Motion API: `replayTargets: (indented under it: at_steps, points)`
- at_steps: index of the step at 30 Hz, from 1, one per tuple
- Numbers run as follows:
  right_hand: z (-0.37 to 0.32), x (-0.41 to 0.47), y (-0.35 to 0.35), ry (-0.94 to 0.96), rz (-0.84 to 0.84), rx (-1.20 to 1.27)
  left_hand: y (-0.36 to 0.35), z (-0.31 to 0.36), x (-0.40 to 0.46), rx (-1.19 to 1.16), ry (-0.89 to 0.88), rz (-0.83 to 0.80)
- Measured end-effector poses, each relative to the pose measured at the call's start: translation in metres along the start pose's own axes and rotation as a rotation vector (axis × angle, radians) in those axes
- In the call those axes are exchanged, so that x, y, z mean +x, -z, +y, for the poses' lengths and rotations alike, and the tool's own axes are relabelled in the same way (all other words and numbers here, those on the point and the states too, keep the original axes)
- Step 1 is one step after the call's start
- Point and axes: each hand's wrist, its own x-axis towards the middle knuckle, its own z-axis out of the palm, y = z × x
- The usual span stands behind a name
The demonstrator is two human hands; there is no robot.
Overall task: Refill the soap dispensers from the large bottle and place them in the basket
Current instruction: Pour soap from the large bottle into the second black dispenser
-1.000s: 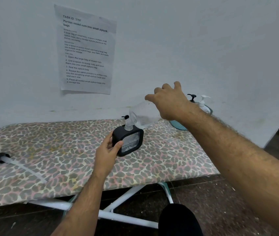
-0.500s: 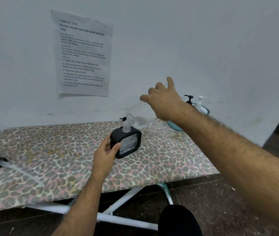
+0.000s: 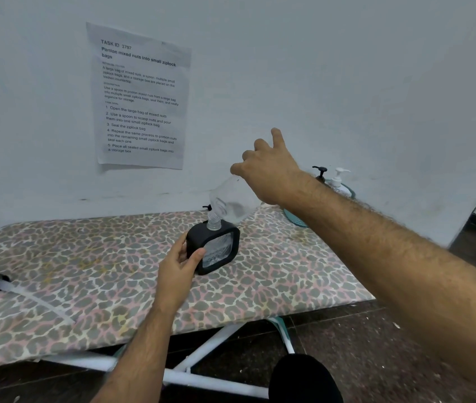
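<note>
Leopard-print surface runs along a pale wall, its near edge over dark floor and white frame legs. Near the middle, toward the back, stands the black dispenser, upright with a clear window facing the camera. The left hand grips its left side, fingers curled behind and thumb on the front edge. The clear bottle is tipped steeply, its neck down in the dispenser's top opening. The right hand holds the bottle's raised base from above, fingers bent over it, the little finger lifted free. A small black pump lies just behind the dispenser near the wall. At the far right by the wall sits the teal basket, holding two pump bottles. Bare cloth spreads wide to the left, where a pump tube lies near the left edge. A printed sheet hangs on the wall.
</note>
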Motion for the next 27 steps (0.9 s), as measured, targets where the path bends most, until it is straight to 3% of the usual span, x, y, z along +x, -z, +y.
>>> replayTargets:
  at_steps: [27]
  points:
    - [-0.007, 0.015, 0.013, 0.016, 0.014, -0.062, 0.000, 0.000, 0.001, -0.010, 0.015, 0.003]
